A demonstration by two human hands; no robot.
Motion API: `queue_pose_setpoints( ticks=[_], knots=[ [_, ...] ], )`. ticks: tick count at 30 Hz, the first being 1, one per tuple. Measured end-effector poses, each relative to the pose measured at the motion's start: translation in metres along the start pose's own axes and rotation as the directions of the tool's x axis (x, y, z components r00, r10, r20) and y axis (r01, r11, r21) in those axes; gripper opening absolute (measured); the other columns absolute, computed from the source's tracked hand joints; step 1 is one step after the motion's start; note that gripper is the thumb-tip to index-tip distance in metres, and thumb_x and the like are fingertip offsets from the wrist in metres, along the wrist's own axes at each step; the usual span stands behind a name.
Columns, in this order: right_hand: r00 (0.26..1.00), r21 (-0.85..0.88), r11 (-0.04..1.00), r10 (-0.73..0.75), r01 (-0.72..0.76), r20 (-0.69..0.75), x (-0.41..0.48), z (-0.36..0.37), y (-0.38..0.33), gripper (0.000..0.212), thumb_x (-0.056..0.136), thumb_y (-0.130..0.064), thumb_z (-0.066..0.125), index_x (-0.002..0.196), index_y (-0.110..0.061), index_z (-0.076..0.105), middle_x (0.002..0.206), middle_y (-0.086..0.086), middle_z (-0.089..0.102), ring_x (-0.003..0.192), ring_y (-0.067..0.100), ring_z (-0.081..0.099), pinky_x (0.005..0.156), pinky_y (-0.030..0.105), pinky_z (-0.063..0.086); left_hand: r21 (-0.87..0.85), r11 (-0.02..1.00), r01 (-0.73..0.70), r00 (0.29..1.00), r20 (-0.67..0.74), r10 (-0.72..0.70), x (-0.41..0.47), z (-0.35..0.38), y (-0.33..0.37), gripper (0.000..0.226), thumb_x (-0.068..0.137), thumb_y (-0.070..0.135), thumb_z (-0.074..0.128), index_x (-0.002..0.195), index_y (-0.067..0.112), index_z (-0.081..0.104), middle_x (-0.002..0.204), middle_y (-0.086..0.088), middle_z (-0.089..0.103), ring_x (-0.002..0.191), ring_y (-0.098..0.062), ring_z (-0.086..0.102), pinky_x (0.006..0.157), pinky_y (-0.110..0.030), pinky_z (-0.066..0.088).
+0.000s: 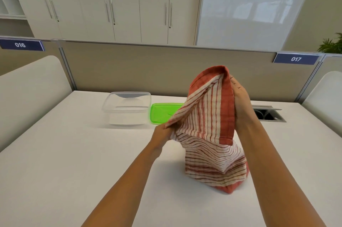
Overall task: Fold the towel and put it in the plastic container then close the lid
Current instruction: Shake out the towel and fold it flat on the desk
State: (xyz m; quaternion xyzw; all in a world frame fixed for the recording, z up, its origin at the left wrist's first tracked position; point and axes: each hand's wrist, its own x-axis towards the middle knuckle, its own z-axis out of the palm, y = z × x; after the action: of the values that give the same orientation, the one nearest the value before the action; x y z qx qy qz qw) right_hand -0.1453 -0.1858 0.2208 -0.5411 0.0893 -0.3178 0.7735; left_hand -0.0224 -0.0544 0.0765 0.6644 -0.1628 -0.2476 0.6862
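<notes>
A red-and-white striped towel (209, 134) hangs bunched above the white table (64, 162), its lower end resting on the surface. My right hand (240, 101) grips the towel's upper red edge, held high. Lower and to the left, my left hand (162, 134) pinches another edge of the cloth. A clear plastic container (127, 110) stands open and empty at the back of the table, left of the towel. Its green lid (162, 114) lies flat beside it, partly hidden behind the towel.
A cable hatch (268, 114) is set into the table at the back right. A beige partition (129, 67) runs along the far edge, with white rounded dividers on both sides. White cupboards stand behind.
</notes>
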Motion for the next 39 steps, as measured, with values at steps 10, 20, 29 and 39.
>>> queue_pose_setpoints(
  ticks=[10,20,29,39],
  knots=[
    [0.967,-0.370,0.921,0.026,-0.121,-0.253,0.030,-0.041,-0.013,0.024,0.096,-0.032,0.042,0.091,-0.020,0.062,0.080,0.000,0.066,0.071,0.013,0.062,0.060,0.024,0.055,-0.102,0.951,-0.292,0.950,-0.149,0.275,-0.006,-0.016,0.108,0.012,0.085,0.033,0.063,0.085,0.022,0.067,0.089,-0.002,0.070,0.081,-0.017,0.065,0.077,-0.034,0.056],
    [0.945,-0.636,0.758,0.085,0.145,0.317,0.034,-0.004,-0.020,0.062,0.084,-0.060,0.038,0.138,-0.029,0.036,0.128,-0.010,0.052,0.117,0.008,0.052,0.091,0.026,0.045,0.108,0.922,-0.371,0.865,0.403,0.300,-0.027,0.009,0.169,0.026,0.092,0.022,0.054,0.117,0.020,0.061,0.089,0.006,0.068,0.071,-0.001,0.067,0.068,-0.015,0.055],
    [0.934,-0.503,0.844,0.010,0.184,0.358,0.034,0.005,-0.038,0.028,0.072,-0.038,0.064,0.095,-0.022,0.062,0.080,-0.007,0.066,0.073,0.004,0.066,0.067,0.019,0.052,0.213,0.874,-0.437,0.863,0.374,0.341,-0.025,0.003,0.173,0.029,0.090,0.025,0.057,0.117,0.019,0.062,0.093,0.009,0.066,0.083,-0.004,0.064,0.072,-0.016,0.053],
    [0.932,-0.502,0.793,-0.350,0.346,0.090,0.030,-0.029,-0.069,0.007,0.080,-0.020,0.070,0.079,-0.025,0.065,0.073,-0.015,0.066,0.070,-0.002,0.063,0.067,0.013,0.052,0.492,0.828,-0.269,0.963,0.162,0.217,-0.017,-0.076,0.124,0.008,0.082,0.028,0.067,0.089,0.026,0.069,0.083,0.005,0.069,0.079,-0.012,0.065,0.063,-0.020,0.050]
  ],
)
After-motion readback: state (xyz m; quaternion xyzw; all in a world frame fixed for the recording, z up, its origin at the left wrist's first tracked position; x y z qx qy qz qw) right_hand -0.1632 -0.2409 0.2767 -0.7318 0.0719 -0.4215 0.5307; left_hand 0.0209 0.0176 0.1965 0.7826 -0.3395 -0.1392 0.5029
